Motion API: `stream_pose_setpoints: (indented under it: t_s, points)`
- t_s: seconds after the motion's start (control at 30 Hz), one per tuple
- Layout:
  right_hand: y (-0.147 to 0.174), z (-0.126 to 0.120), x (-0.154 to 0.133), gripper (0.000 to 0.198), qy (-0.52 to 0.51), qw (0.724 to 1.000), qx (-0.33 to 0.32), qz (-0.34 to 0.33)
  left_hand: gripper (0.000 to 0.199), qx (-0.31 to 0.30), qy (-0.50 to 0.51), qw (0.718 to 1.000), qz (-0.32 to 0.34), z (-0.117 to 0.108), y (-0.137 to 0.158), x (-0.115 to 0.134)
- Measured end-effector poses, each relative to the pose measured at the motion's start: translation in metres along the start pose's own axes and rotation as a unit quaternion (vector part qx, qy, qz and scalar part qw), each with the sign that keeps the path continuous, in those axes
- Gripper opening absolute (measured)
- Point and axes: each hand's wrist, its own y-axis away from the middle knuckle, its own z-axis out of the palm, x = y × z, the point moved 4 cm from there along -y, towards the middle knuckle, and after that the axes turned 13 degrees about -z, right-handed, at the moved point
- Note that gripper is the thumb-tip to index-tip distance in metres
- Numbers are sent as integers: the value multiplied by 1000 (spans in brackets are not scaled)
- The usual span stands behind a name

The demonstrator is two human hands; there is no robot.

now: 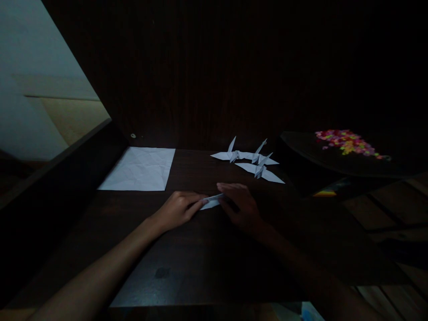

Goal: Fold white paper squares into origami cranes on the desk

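A small folded piece of white paper (211,203) lies between my two hands, low over the dark table. My left hand (180,208) pinches its left end between thumb and fingers. At the right end, my right hand (239,205) has its thumb and fingers closed on the paper. Just beyond the hands, several white origami cranes with spread wings rest on the table; the nearest paper crane (260,171) is to the right. Flat at the back left is a creased sheet of white paper (137,169). The dim light hides the finer folds.
A dark upright panel (200,80) closes off the back of the table (187,267). A raised side board (56,162) runs along the left. On a dark curved shelf (301,151) at right sits a pile of small colourful pieces (347,141).
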Motion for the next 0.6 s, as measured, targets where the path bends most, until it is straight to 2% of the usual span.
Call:
stream_pose_setpoints:
  t_s: [0.13,0.27,0.37,0.5,0.6]
  points:
    - [-5,-10,2,47,16,998,33,45,36,-31,100,982,-155,-3,-4,-6]
    - [-5,-11,1,50,15,999,19,49,39,-79,215,938,-262,0,-6,-18]
    - [-4,-6,-1,49,16,999,-22,20,37,-114,306,888,-323,6,-5,-23]
    - [0,3,1,38,31,998,-53,2,32,-153,419,813,-375,12,-2,-22]
    - [3,10,3,33,19,997,-74,1,26,-169,459,780,-389,14,-1,-19]
